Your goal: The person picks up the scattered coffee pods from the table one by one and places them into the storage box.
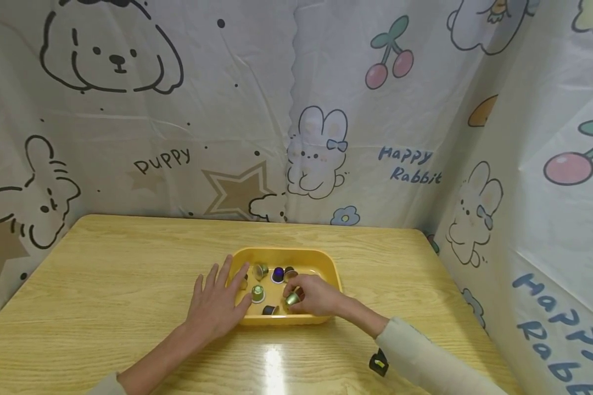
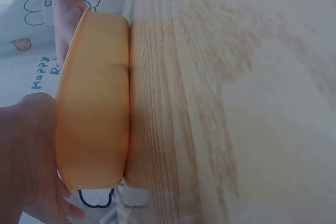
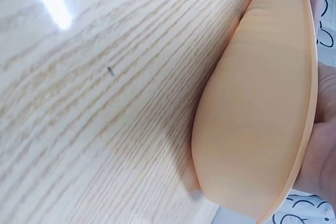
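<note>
A yellow plastic tray (image 1: 281,321) holds several coffee capsules. My right hand (image 1: 318,296) reaches over its right side and pinches a light green coffee capsule (image 1: 292,299) between thumb and fingers. At the left rim my left hand (image 1: 214,307) lies with fingers spread, the thumb along the tray's near-left corner. Between the hands stand another green capsule (image 1: 258,293) and a dark blue one (image 1: 278,275). A gold capsule (image 1: 259,270) lies tipped near the back. In the right wrist view the tray wall (image 3: 252,103) hides the right hand's fingertips.
A brown capsule (image 1: 290,273) and a black one (image 1: 269,310) also lie in the tray. The tray stands on a wooden table (image 1: 143,263). Near the right sleeve is a small black object (image 1: 378,362). Printed curtains (image 1: 227,109) hang behind and at the right.
</note>
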A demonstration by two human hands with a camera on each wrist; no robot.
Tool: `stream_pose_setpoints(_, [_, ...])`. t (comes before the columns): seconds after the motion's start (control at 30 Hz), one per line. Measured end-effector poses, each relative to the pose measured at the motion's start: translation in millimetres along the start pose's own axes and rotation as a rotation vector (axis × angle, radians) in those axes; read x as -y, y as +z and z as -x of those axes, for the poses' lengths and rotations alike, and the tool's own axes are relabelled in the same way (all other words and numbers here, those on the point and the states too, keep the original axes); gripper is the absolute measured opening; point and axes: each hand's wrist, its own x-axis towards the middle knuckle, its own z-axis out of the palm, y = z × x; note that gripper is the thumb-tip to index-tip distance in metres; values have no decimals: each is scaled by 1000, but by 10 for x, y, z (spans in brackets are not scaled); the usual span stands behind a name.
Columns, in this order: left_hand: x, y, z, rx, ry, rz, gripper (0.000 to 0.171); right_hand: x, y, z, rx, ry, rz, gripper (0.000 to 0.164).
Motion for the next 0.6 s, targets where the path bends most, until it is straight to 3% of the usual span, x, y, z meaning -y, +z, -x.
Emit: stream_pose_setpoints(0.6, [11, 21, 0, -12, 5, 1, 62, -7, -4, -1, -11, -6, 9, 19])
